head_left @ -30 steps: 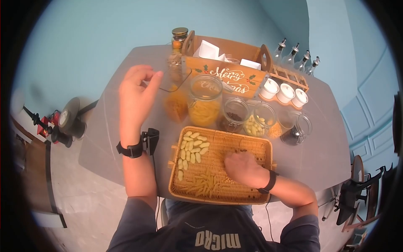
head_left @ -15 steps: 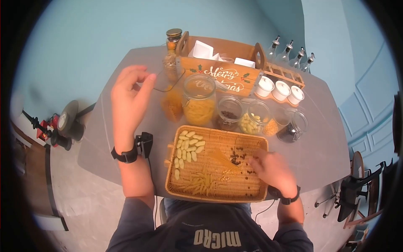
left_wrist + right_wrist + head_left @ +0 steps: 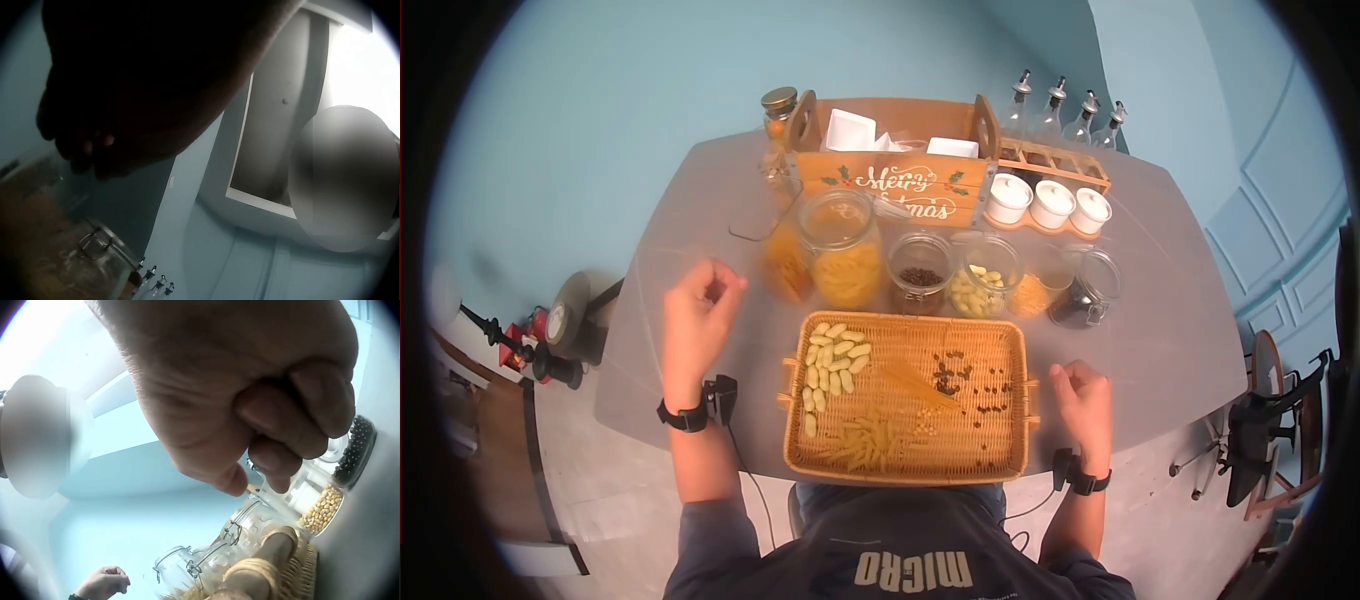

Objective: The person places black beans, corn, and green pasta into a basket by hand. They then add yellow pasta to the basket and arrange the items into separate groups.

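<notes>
A wicker tray lies at the table's near side. On it are peanuts at the left, penne below them, thin pasta strands in the middle, corn kernels, and scattered dark brown pieces at the right. My left hand hovers left of the tray, fingers loosely bent, holding nothing visible. Off the tray's right handle is my right hand; the right wrist view shows its fingers loosely curled, with nothing seen in them.
Behind the tray stand glass jars of penne, dark pieces, peanuts, corn and black beans. Farther back are a wooden crate, white lidded pots and glass bottles.
My right hand has lifted off the tray's dark pieces and moved right, past its edge. My left hand has come lower, toward the body. The head view has shifted slightly.
</notes>
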Motion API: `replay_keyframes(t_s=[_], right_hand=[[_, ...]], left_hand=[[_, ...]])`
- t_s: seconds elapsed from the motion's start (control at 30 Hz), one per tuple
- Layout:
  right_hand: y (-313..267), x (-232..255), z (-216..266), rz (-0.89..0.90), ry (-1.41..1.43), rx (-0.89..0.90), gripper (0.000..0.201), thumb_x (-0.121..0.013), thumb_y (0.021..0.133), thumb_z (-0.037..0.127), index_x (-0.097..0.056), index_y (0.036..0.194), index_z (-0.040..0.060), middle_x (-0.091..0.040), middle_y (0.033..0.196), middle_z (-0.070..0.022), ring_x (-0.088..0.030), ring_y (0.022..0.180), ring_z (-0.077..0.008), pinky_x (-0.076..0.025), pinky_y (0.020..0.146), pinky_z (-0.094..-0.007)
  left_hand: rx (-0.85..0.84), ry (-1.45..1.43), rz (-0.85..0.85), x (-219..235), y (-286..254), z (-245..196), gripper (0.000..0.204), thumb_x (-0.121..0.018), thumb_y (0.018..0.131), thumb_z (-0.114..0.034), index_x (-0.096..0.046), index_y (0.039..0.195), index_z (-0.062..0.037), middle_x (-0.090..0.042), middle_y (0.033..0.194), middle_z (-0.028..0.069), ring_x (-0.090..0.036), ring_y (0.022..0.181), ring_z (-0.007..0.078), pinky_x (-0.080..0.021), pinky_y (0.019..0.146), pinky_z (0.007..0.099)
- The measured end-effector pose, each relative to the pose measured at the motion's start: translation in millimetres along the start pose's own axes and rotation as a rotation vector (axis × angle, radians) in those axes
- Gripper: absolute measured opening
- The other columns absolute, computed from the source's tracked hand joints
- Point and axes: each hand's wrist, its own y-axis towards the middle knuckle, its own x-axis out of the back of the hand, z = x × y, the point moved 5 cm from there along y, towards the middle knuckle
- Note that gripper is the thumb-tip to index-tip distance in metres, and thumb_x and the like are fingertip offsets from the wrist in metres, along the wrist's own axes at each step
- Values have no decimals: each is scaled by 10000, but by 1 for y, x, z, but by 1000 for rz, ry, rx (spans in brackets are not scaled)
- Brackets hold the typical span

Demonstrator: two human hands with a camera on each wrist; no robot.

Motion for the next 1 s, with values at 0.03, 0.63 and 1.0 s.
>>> replay_keyframes(t_s=[0.03,0.63,1.0], right_hand=[[0,-3,1,2,33,-6,343,-808,1030,264,-723,881,-34,-572,595,-94,-493,532,-193,-417,544,-392],[5,-33,18,117,-160,-10,393,-717,1074,307,-742,942,-62,-691,777,-310,-703,794,-533,-525,691,-560],[7,-36,13,98,-119,-3,392,-715,1081,319,-755,994,-60,-705,803,-314,-711,814,-534,-542,721,-555]], left_hand=[[79,8,36,-1,-5,9,194,-793,1000,-85,-686,875,17,-680,765,82,-605,689,168,-503,677,335],[181,204,498,-51,-79,49,307,-765,1025,-280,-763,985,25,-715,824,271,-693,716,454,-531,660,479],[86,346,603,-52,-61,38,324,-765,997,-294,-790,955,27,-732,855,280,-704,769,492,-555,697,525]])
